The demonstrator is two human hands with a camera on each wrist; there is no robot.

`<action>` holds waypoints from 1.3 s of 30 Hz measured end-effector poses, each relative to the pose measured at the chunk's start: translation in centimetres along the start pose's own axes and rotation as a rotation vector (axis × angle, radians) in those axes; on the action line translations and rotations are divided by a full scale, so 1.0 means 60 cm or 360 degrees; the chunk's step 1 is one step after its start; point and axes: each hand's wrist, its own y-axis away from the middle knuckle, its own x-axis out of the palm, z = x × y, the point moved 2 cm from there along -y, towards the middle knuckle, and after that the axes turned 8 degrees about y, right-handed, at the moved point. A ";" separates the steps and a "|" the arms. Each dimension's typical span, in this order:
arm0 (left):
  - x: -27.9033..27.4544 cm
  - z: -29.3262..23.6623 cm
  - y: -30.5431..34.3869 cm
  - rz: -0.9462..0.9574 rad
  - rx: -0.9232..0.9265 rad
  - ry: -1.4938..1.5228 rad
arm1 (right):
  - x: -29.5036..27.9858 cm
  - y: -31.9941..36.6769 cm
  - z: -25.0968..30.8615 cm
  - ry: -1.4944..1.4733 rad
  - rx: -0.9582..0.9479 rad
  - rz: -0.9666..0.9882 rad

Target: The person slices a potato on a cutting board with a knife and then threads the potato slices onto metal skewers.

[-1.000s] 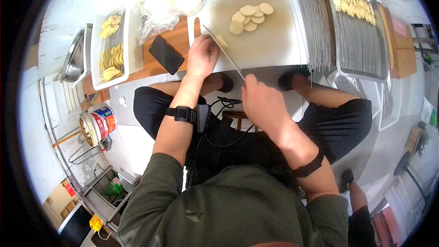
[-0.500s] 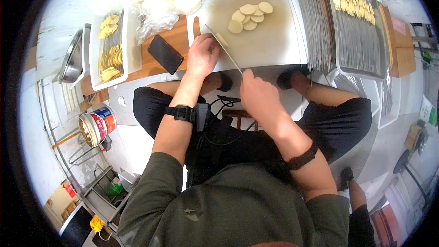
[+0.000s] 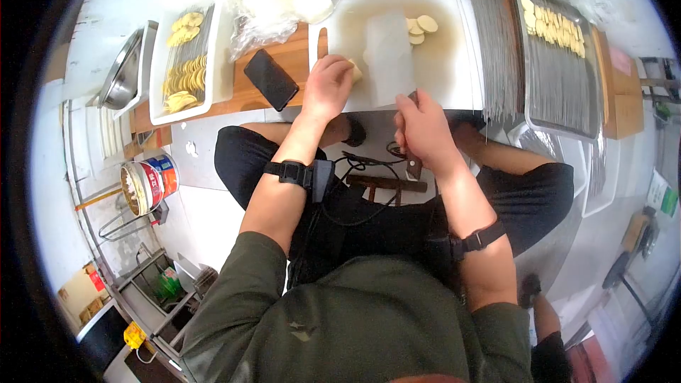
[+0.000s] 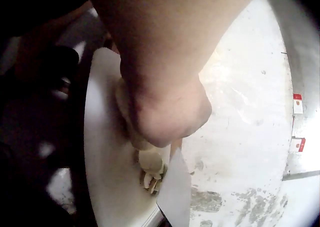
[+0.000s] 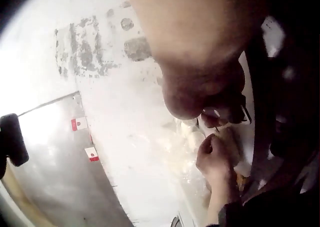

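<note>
The left hand [image 3: 328,89] holds a pale, peeled piece [image 3: 355,71] at the left side of the white cutting board [image 3: 454,74]; its fingertips are partly hidden. The right hand [image 3: 425,128] grips a knife, its broad blade [image 3: 391,57] lying over the board with the flat face showing and the handle end [image 3: 413,164] below the hand. Round pale slices [image 3: 427,24] lie beyond the blade, partly covered by it. In the left wrist view, slices [image 4: 151,161] lie past the left hand [image 4: 170,112], beside the blade [image 4: 176,192]. The right wrist view shows the right hand [image 5: 205,92] above the left [image 5: 215,159].
A black phone [image 3: 271,79] and a clear bag of pale pieces [image 3: 312,1] lie left of the board. Farther left stands a white tray [image 3: 221,64] with skewered slices. Right of the board are thin skewers [image 3: 494,57] and a metal tray [image 3: 562,128] of skewered slices.
The knife has moved right, away from the held piece, and turned from edge-on to broad face showing. The right hand has shifted right and up. The head view has shifted slightly.
</note>
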 end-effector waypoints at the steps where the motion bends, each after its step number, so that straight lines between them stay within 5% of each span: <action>1: 0.002 0.001 0.001 -0.0004 -0.0004 -0.0003 | -0.001 -0.002 -0.008 0.0004 0.0000 0.0005; 3: 0.002 0.003 0.001 -0.0058 0.0005 0.0034 | -0.004 -0.003 -0.013 0.0669 -0.0522 -0.0261; 9: -0.002 -0.007 0.000 -0.0048 0.0062 0.0006 | 0.022 0.052 -0.034 0.1642 -0.0727 -0.0305; 39: -0.001 -0.005 0.003 0.0013 -0.0053 0.0022 | 0.027 0.078 -0.035 0.1791 -0.0896 -0.0297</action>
